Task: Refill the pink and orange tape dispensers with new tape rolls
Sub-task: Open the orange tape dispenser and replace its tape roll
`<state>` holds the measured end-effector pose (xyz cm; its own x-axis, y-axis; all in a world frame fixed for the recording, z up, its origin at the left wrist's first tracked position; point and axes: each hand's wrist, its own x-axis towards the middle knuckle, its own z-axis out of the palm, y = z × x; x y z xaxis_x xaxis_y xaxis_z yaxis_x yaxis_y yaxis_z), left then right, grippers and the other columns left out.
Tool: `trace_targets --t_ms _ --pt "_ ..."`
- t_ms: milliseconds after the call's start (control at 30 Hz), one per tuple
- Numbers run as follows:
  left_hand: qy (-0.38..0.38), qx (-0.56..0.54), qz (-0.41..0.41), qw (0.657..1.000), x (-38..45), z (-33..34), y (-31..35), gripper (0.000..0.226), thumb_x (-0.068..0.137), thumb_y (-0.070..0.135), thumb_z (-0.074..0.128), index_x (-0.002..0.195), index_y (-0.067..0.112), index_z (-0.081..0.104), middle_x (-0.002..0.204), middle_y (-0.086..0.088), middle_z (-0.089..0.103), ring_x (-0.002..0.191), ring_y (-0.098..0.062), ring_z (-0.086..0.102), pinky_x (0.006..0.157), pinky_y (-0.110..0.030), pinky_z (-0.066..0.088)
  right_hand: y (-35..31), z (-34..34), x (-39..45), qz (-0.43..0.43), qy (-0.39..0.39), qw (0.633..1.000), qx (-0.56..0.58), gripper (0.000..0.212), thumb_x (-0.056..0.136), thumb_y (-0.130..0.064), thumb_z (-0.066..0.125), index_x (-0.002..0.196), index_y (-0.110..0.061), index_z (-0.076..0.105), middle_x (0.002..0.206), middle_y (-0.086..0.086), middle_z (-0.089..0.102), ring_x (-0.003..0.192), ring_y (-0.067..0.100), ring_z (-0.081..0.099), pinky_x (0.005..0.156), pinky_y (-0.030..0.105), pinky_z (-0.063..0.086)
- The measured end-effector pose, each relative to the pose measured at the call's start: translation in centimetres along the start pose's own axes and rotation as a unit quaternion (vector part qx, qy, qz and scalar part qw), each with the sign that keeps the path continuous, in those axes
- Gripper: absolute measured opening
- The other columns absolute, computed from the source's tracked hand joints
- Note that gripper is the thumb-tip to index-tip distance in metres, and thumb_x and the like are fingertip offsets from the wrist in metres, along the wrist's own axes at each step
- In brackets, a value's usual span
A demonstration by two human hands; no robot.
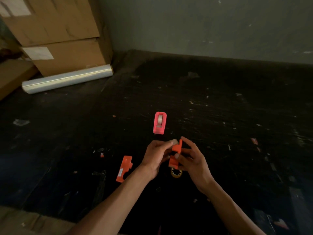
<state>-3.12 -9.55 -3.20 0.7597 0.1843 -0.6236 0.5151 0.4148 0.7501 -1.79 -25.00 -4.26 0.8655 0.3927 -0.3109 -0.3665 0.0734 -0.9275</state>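
Observation:
The pink tape dispenser (pixel 159 122) stands on the dark floor with a roll of tape inside it. Just nearer, both hands hold one half of the orange dispenser (pixel 175 156) upright above the floor. My right hand (pixel 191 160) grips that half from the right, thumb across its front. My left hand (pixel 156 156) touches its top from the left with fingers curled. The other orange half (pixel 124 168) lies flat on the floor to the left. A clear tape roll (pixel 176 173) lies on the floor below the hands.
Stacked cardboard boxes (pixel 55 34) stand at the back left with a roll of stretch film (pixel 67 78) lying in front of them. A grey wall (pixel 203 22) closes the back. Small scraps of tape and paper litter the dark floor (pixel 220 107).

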Motion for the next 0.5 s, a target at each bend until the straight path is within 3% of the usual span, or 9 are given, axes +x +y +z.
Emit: trace_targets --t_ms 67,267,500 --pt "-0.005 0.047 -0.007 0.999 -0.2 0.0 0.1 0.036 0.075 0.032 0.08 0.104 0.018 0.065 0.11 -0.009 0.072 0.105 -0.024 0.067 0.101 -0.048 0.048 -0.1 0.0 0.0 -0.009 0.003 1.0 0.003 0.059 0.091 0.001 0.061 0.138 -0.03 0.046 0.117 0.009 0.067 0.101 0.023 0.071 0.08 0.043 0.061" --pt "-0.074 0.135 0.047 0.987 -0.8 -0.5 0.8 0.035 0.089 0.035 0.065 0.122 0.046 0.061 0.121 0.003 0.066 0.114 -0.018 0.059 0.103 -0.042 0.042 0.1 -0.3 -0.1 -0.002 0.001 1.0 0.031 0.057 0.091 0.001 0.061 0.136 -0.031 0.048 0.117 0.011 0.068 0.1 0.026 0.072 0.076 0.043 0.062" --pt "-0.081 0.19 0.044 0.978 -1.4 -0.7 1.5 0.026 0.09 0.047 0.062 0.114 0.04 0.067 0.112 0.009 0.068 0.107 -0.014 0.061 0.087 -0.034 0.043 -0.4 -0.7 0.0 -0.004 -0.02 1.0 0.009 0.059 0.09 0.001 0.062 0.138 -0.031 0.048 0.119 0.012 0.066 0.098 0.023 0.073 0.07 0.034 0.061"
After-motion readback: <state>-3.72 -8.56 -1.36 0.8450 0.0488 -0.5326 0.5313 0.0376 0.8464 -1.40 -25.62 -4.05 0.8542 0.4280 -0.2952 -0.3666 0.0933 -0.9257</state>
